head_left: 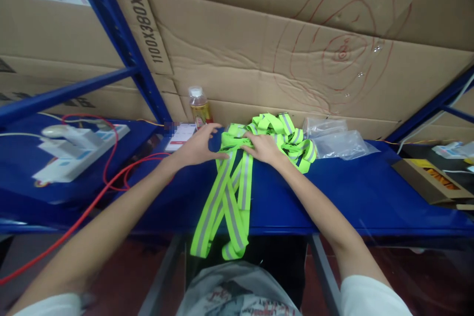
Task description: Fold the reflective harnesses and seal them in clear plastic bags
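Bright green reflective straps with grey stripes lie bunched on the blue table, and their long ends hang over its front edge. My left hand is at the left side of the bunch, thumb and fingers apart in a wide curve, with nothing gripped between them; its thumb tip is by the straps. Over the middle of the bunch, my right hand has its fingers closed on a strap. Part of the pile lies behind that hand. The far end of the pile is a loose tangle toward the right.
A capped bottle and a phone-like white item stand and lie behind my left hand. Clear plastic bags lie right of the straps. A power strip and red cable are left; an open carton is right. Cardboard backs the table.
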